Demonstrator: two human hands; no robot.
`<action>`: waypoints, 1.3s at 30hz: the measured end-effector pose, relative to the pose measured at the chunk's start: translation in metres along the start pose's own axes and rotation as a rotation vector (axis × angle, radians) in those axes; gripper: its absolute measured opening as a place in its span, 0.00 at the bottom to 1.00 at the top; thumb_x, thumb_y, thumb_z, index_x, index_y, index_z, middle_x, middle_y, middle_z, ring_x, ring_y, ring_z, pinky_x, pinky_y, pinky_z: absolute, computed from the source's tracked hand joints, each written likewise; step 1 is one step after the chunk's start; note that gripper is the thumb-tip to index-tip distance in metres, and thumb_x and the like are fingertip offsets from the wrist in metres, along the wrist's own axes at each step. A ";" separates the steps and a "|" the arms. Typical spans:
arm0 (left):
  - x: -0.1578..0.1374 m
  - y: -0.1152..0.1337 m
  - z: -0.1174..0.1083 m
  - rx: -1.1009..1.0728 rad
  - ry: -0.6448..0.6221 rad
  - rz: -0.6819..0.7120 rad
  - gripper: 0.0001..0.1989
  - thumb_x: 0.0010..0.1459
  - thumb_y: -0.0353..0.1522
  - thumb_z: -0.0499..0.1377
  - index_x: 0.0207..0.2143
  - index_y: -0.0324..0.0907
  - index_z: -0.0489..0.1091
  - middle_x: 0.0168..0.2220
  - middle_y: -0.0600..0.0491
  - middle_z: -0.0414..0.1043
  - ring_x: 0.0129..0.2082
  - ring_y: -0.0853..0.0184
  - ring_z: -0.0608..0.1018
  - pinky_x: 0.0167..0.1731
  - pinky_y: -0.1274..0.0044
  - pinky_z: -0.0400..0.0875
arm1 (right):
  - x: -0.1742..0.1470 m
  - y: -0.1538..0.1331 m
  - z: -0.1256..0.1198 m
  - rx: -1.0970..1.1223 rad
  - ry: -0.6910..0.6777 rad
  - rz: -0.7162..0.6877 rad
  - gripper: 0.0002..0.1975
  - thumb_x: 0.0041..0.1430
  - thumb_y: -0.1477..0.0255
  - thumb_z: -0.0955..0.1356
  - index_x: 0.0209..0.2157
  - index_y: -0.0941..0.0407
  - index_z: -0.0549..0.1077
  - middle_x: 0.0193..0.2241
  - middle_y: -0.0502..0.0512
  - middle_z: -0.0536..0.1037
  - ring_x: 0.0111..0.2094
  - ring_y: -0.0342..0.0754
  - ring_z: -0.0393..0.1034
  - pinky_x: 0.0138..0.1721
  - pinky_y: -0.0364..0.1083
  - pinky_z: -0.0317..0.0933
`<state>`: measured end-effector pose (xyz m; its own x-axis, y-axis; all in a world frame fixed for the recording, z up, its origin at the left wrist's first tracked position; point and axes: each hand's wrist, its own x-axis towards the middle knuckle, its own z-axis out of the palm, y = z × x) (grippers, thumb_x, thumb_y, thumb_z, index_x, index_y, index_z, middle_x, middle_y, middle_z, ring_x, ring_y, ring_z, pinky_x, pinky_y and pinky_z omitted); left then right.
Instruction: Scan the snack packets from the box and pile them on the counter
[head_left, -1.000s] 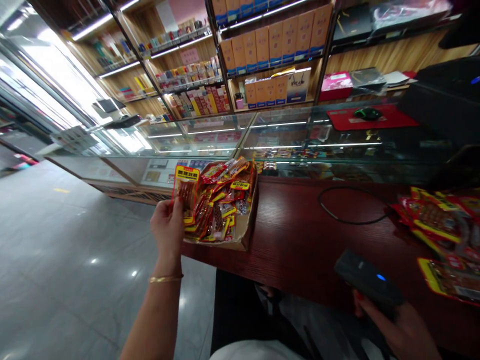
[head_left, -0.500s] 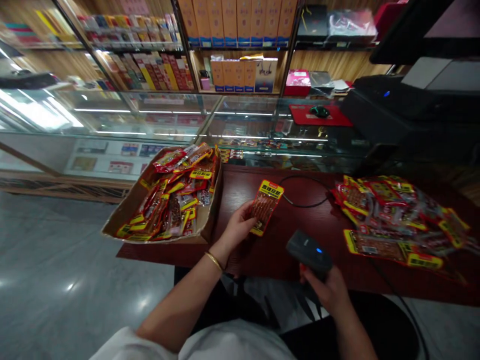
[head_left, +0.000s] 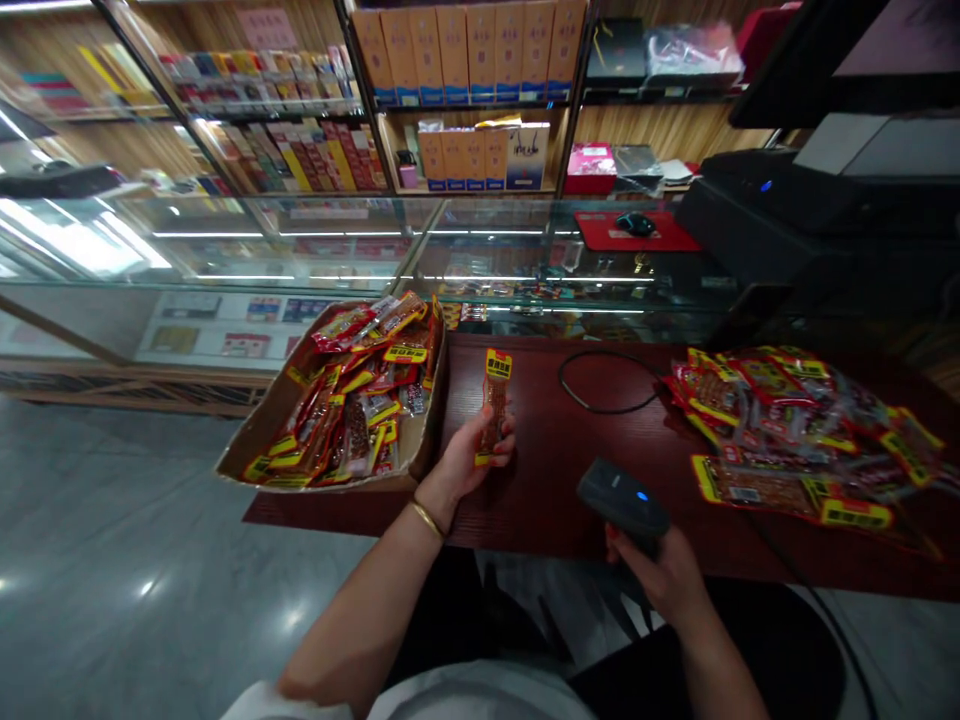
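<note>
Between the thumb and fingers of my left hand (head_left: 466, 455) is a snack packet (head_left: 493, 400), red and yellow with a clear middle showing brown strips. It is held tilted upright above the dark red table (head_left: 540, 500), right of a cardboard box (head_left: 420, 470) filled with similar packets (head_left: 360, 390). My right hand (head_left: 664, 575) grips a black barcode scanner (head_left: 624, 500) with a lit blue light, its head pointing left toward the packet. Further right, a loose pile of snack packets (head_left: 787, 420) lies on the table.
A black cable (head_left: 562, 385) loops on the table behind the scanner. Beyond stands a glass display counter (head_left: 480, 250) with a mouse (head_left: 636, 224) on a red mat (head_left: 592, 232). Dark checkout equipment (head_left: 780, 220) stands at the right. Shelves of boxes (head_left: 465, 55) line the back.
My left hand has turned the packet from showing its broad printed face to a narrower, more upright view, shifting it slightly left. The scanner has stayed nearly in place in my right hand.
</note>
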<state>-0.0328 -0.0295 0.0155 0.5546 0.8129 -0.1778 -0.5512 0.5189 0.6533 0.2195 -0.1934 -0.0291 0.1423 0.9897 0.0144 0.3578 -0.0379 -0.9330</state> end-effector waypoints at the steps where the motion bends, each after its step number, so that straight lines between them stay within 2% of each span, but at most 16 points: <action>1: 0.000 0.000 0.000 0.005 -0.024 -0.029 0.24 0.50 0.40 0.68 0.48 0.42 0.69 0.32 0.57 0.67 0.21 0.76 0.65 0.17 0.84 0.53 | 0.001 -0.001 0.000 -0.008 0.003 0.003 0.20 0.60 0.54 0.70 0.28 0.57 0.80 0.21 0.55 0.81 0.22 0.51 0.76 0.27 0.45 0.70; 3: 0.002 0.000 -0.001 0.047 -0.047 -0.079 0.20 0.51 0.36 0.67 0.45 0.39 0.71 0.35 0.52 0.72 0.23 0.74 0.71 0.20 0.82 0.62 | 0.001 -0.006 0.001 -0.033 0.013 0.009 0.21 0.60 0.53 0.69 0.27 0.56 0.80 0.20 0.55 0.81 0.22 0.51 0.77 0.26 0.45 0.70; 5: 0.006 0.000 -0.002 0.083 -0.041 -0.096 0.19 0.54 0.37 0.65 0.46 0.37 0.73 0.39 0.46 0.77 0.30 0.68 0.78 0.29 0.77 0.72 | 0.001 -0.013 0.003 -0.066 0.027 0.016 0.20 0.60 0.54 0.70 0.27 0.56 0.79 0.20 0.55 0.81 0.22 0.52 0.77 0.26 0.45 0.70; 7: 0.009 -0.001 -0.002 0.115 -0.023 -0.106 0.20 0.55 0.37 0.64 0.48 0.36 0.73 0.44 0.42 0.79 0.37 0.61 0.81 0.38 0.72 0.75 | -0.001 -0.023 0.006 -0.137 0.053 0.010 0.17 0.60 0.56 0.70 0.28 0.55 0.80 0.20 0.55 0.81 0.23 0.53 0.78 0.28 0.46 0.71; 9: 0.010 -0.003 -0.003 0.159 -0.014 -0.131 0.22 0.55 0.36 0.65 0.51 0.36 0.72 0.46 0.40 0.80 0.38 0.59 0.82 0.39 0.70 0.76 | -0.006 -0.034 0.008 -0.235 0.064 -0.030 0.15 0.61 0.57 0.70 0.32 0.55 0.81 0.24 0.57 0.84 0.27 0.55 0.80 0.35 0.48 0.73; 11: 0.010 -0.005 -0.003 0.217 -0.031 -0.144 0.26 0.52 0.32 0.65 0.54 0.37 0.70 0.45 0.40 0.81 0.35 0.59 0.83 0.37 0.70 0.75 | -0.013 -0.045 0.007 -0.315 0.040 -0.097 0.14 0.62 0.59 0.70 0.36 0.55 0.82 0.31 0.58 0.86 0.34 0.57 0.82 0.40 0.49 0.74; 14: 0.010 -0.007 -0.003 0.257 -0.073 -0.133 0.32 0.48 0.29 0.64 0.58 0.40 0.69 0.44 0.43 0.82 0.33 0.59 0.83 0.35 0.71 0.75 | -0.025 -0.058 0.002 -0.368 0.006 -0.180 0.12 0.62 0.62 0.69 0.37 0.54 0.82 0.34 0.57 0.86 0.36 0.56 0.83 0.37 0.47 0.75; 18: 0.012 -0.010 -0.002 0.346 -0.078 -0.129 0.22 0.50 0.31 0.66 0.49 0.38 0.77 0.42 0.46 0.83 0.35 0.63 0.82 0.37 0.76 0.73 | -0.036 -0.064 -0.008 -0.403 0.014 -0.238 0.11 0.61 0.62 0.69 0.35 0.53 0.81 0.30 0.55 0.86 0.30 0.52 0.83 0.33 0.44 0.76; 20: 0.013 -0.011 -0.002 0.394 -0.092 -0.122 0.20 0.51 0.32 0.68 0.48 0.37 0.79 0.44 0.46 0.83 0.36 0.65 0.82 0.39 0.76 0.72 | -0.039 -0.063 -0.012 -0.432 0.031 -0.232 0.12 0.62 0.61 0.69 0.36 0.54 0.81 0.31 0.56 0.86 0.31 0.53 0.83 0.34 0.44 0.76; 24: 0.014 -0.011 0.000 0.392 -0.075 -0.071 0.28 0.48 0.29 0.69 0.55 0.41 0.77 0.49 0.48 0.82 0.42 0.63 0.82 0.43 0.74 0.73 | -0.043 -0.062 -0.014 -0.478 0.021 -0.207 0.14 0.62 0.59 0.69 0.37 0.54 0.82 0.33 0.57 0.87 0.33 0.55 0.83 0.36 0.46 0.77; 26: 0.014 -0.010 0.001 0.366 -0.062 -0.078 0.29 0.47 0.28 0.67 0.55 0.42 0.77 0.49 0.48 0.81 0.44 0.61 0.82 0.46 0.72 0.73 | -0.044 -0.064 -0.013 -0.472 0.008 -0.193 0.14 0.62 0.59 0.69 0.37 0.54 0.83 0.33 0.57 0.86 0.34 0.55 0.83 0.36 0.47 0.77; 33: 0.017 -0.007 0.005 0.398 0.001 -0.087 0.25 0.45 0.26 0.66 0.50 0.37 0.80 0.46 0.45 0.83 0.44 0.55 0.82 0.48 0.68 0.72 | -0.048 -0.069 -0.011 -0.444 -0.013 -0.161 0.14 0.63 0.59 0.68 0.38 0.53 0.83 0.34 0.59 0.87 0.35 0.57 0.84 0.39 0.48 0.77; 39: 0.018 -0.009 0.001 0.337 0.008 -0.110 0.27 0.45 0.26 0.65 0.51 0.40 0.79 0.46 0.47 0.82 0.40 0.60 0.82 0.44 0.71 0.72 | -0.049 -0.067 -0.015 -0.461 -0.007 -0.152 0.15 0.63 0.58 0.69 0.37 0.53 0.83 0.33 0.59 0.87 0.35 0.57 0.84 0.38 0.48 0.77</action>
<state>-0.0168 -0.0196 0.0073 0.5938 0.7596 -0.2653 -0.2510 0.4881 0.8359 0.2019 -0.2416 0.0381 0.0508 0.9896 0.1345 0.7460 0.0520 -0.6639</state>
